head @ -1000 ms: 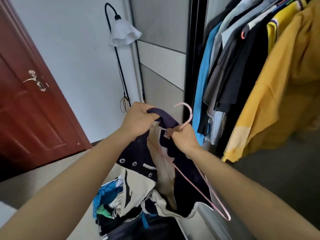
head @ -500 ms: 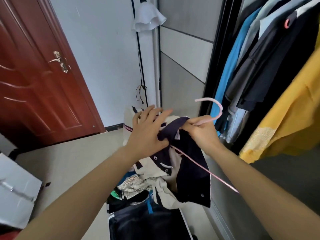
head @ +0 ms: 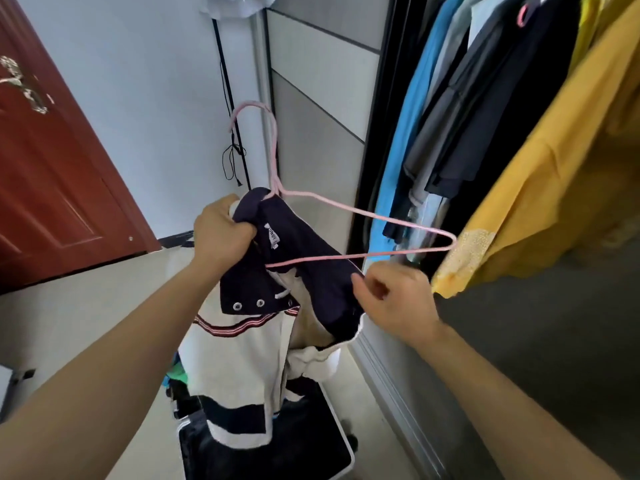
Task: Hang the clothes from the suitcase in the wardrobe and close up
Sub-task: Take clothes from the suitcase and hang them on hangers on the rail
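A cream and navy polo shirt [head: 242,358] with a navy collar hangs in front of me, partly on a pink wire hanger [head: 363,216]. The hanger's hook points up and its right arm sticks out bare toward the wardrobe. My left hand [head: 221,237] grips the collar and the hanger's neck. My right hand [head: 394,299] pinches the navy shoulder fabric below the hanger's bare arm. Below, the open suitcase [head: 343,459] holds dark and coloured clothes. The open wardrobe [head: 391,98] at right is full of hanging clothes.
A yellow garment [head: 540,188] hangs nearest me at right, with dark, grey and blue shirts [head: 401,140] behind it. The grey sliding wardrobe door [head: 318,98] stands ahead. A floor lamp pole [head: 228,98] and a red-brown room door [head: 52,168] are at left.
The hanger has turned hook-up and its right arm now sticks out of the shirt. My left hand closed on the collar; my right hand dropped from the hook to the shoulder fabric.
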